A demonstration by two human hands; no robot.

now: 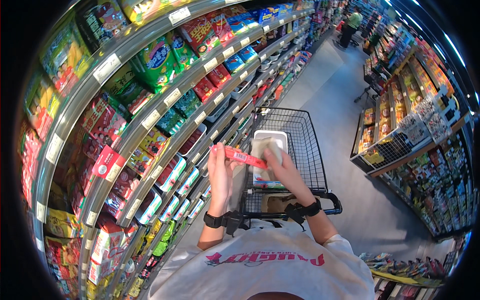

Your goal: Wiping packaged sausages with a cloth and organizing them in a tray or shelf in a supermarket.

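Standing in a supermarket aisle, grey floor (pixel 345 125), person in a white shirt (pixel 265 265) behind a black wire cart (pixel 295 145). Both wrists wear black bands. Left hand (pixel 220 172) raised over the cart's near end, fingers curled round the left end of a packet (pixel 239 156). Right hand (pixel 280 167) pinches the packet's other end, fingers closed; it also seems pressed against a pale wrapped item (pixel 264 150), grip on that unclear. Packet: long, thin, red-orange, flat strip with a small white label patch, held roughly level, tilted slightly down to the right, above the cart basket. White tray (pixel 272 136) lies inside the cart beyond the hands. Left: curved shelves (pixel 150 120) packed with red, green, yellow snack bags, white price tags along the edges. Right: lower racks (pixel 400 140) of small goods. Far end of aisle: another person (pixel 350 25) in green top.
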